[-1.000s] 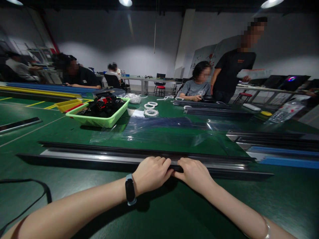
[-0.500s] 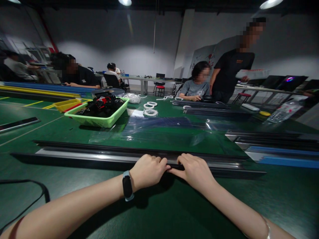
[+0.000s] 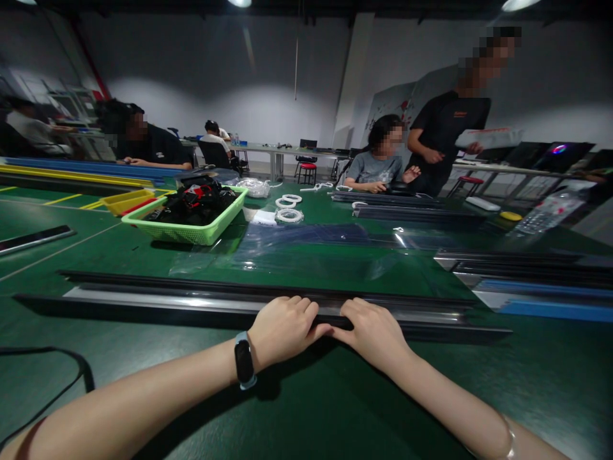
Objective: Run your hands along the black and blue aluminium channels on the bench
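Observation:
A long black profile strip (image 3: 158, 303) with a shiny silvery channel along its middle lies crosswise in front of me on the green table. My left hand (image 3: 285, 326), with a banded watch on the wrist, grips its near edge around the middle. Just to the right, my right hand (image 3: 376, 329) grips the same edge. Both thumbs press along the near side, their tips almost meeting. The other fingers curl over into the channel, and their tips are hidden.
Clear plastic film (image 3: 306, 239) lies beyond the strip. Behind it are a green basket (image 3: 211, 233) of black parts and white rings (image 3: 289, 215). More profiles (image 3: 541, 287) are stacked at right, near a plastic bottle (image 3: 546, 214). A phone-like dark bar (image 3: 36, 239) is at left. Co-workers sit and stand beyond.
My hands stay on the strip; my left thumb has straightened toward the right one. The strip's left end has shifted slightly left. Across the table, a seated person has raised a hand.

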`<act>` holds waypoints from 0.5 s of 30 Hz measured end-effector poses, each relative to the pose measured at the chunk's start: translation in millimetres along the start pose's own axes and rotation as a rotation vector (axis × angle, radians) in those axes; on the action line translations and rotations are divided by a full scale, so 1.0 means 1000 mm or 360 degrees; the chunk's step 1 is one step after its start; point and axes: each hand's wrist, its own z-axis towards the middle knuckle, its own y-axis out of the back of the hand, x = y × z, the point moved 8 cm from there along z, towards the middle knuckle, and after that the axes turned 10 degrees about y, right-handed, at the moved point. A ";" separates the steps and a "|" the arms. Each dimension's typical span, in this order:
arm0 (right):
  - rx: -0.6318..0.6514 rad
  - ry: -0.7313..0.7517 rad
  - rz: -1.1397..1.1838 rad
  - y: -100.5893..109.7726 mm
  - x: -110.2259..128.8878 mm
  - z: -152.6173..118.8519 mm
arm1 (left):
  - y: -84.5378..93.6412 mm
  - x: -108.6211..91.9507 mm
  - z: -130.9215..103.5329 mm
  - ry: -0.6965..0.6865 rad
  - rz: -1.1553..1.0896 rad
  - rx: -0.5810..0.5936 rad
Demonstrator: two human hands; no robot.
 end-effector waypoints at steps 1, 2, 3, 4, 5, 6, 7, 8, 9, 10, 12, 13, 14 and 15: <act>-0.0008 0.0003 0.0017 0.000 0.000 0.000 | 0.000 0.000 0.000 -0.0010 0.0004 -0.0004; -0.0013 0.0007 0.0032 0.000 0.001 0.000 | 0.000 -0.001 0.000 -0.0019 0.0008 -0.0008; -0.0018 0.0014 0.0045 0.000 0.001 -0.001 | 0.000 -0.001 0.000 -0.0027 0.0013 -0.0010; -0.0023 0.0021 0.0055 0.000 0.001 -0.001 | 0.000 -0.001 0.000 -0.0032 0.0019 -0.0011; -0.0026 0.0025 0.0063 0.000 0.001 -0.001 | 0.000 -0.001 0.000 -0.0036 0.0025 -0.0009; -0.0029 0.0028 0.0068 0.000 0.001 -0.001 | 0.000 -0.001 0.000 -0.0036 0.0030 -0.0007; -0.0032 0.0029 0.0071 0.000 0.001 -0.001 | -0.001 -0.001 0.000 -0.0035 0.0034 -0.0004; -0.0037 0.0029 0.0073 -0.001 0.001 -0.001 | -0.001 -0.001 0.000 -0.0034 0.0036 -0.0004; -0.0042 0.0029 0.0073 -0.001 0.001 -0.001 | -0.001 -0.001 0.000 -0.0033 0.0036 -0.0004; -0.0046 0.0031 0.0073 -0.001 0.001 -0.001 | -0.001 -0.001 0.000 -0.0031 0.0036 -0.0004; -0.0053 0.0035 0.0074 -0.001 0.001 -0.001 | -0.001 -0.001 0.000 -0.0029 0.0033 0.0001; -0.0055 0.0034 0.0074 0.000 0.001 -0.001 | -0.001 -0.001 0.000 -0.0027 0.0032 0.0005; -0.0055 0.0032 0.0075 0.000 0.001 -0.001 | -0.001 -0.001 0.000 -0.0025 0.0030 0.0008; -0.0052 0.0029 0.0077 0.000 0.001 -0.001 | -0.001 -0.001 0.000 -0.0022 0.0030 0.0010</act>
